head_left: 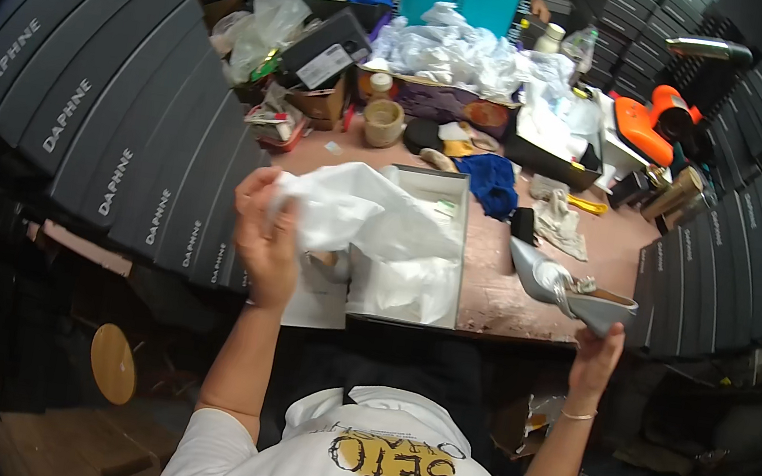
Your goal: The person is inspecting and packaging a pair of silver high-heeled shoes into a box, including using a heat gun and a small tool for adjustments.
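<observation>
Over the open shoebox [457,249] on the counter [509,300], left hand [266,239] fingers clench white tissue paper [356,210]; right hand [597,351] fingers grasp a silver heeled shoe [568,292].

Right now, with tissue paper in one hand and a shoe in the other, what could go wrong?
The right hand grips the silver shoe only at its heel end beyond the table edge; it might slip and fall. The left hand lifts tissue paper over the open box, which could tear or snag.
</observation>
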{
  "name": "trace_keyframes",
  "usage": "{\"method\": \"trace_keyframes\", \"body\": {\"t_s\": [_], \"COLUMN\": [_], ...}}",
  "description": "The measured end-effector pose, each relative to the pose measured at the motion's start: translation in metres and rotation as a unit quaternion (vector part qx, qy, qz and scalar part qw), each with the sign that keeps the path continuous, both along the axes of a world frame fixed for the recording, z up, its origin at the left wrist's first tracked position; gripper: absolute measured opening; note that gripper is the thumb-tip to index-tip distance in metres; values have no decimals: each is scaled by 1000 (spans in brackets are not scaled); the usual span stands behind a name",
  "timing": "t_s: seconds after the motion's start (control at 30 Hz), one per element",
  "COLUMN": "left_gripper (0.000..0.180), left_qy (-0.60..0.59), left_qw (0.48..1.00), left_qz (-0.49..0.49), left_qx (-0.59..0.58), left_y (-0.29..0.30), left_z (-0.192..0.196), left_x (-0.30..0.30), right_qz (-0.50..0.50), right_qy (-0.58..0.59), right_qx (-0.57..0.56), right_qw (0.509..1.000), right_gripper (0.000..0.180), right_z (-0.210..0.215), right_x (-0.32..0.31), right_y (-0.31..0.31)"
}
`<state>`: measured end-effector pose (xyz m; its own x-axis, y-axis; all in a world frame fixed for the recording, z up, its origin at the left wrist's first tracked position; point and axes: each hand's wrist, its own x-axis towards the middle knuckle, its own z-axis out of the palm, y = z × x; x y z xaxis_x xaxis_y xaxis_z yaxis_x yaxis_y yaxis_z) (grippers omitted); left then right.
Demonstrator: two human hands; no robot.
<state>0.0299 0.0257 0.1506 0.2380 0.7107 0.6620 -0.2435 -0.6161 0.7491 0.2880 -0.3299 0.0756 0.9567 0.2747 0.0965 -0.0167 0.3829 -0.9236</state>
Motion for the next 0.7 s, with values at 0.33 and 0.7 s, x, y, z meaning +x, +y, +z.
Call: {"method": "trace_keyframes", "body": {"t_s": [0.33, 0.7], "left_gripper": [81, 67], "left_qy": [-77, 118], "left_qw": [618, 643], "left_qz": [-460, -375], "left_qx": [-633, -658], "left_y": [-98, -127], "left_z": [-88, -85], "left_x": [66, -60], "right_qz": [136, 370], "right_qy": [-167, -532], "right_qx": [-46, -335], "right_qw": [976, 684], "right_gripper": [89, 27], "right_z": [-15, 32], "right_x": [-131, -144], "right_y": [90, 149]}}
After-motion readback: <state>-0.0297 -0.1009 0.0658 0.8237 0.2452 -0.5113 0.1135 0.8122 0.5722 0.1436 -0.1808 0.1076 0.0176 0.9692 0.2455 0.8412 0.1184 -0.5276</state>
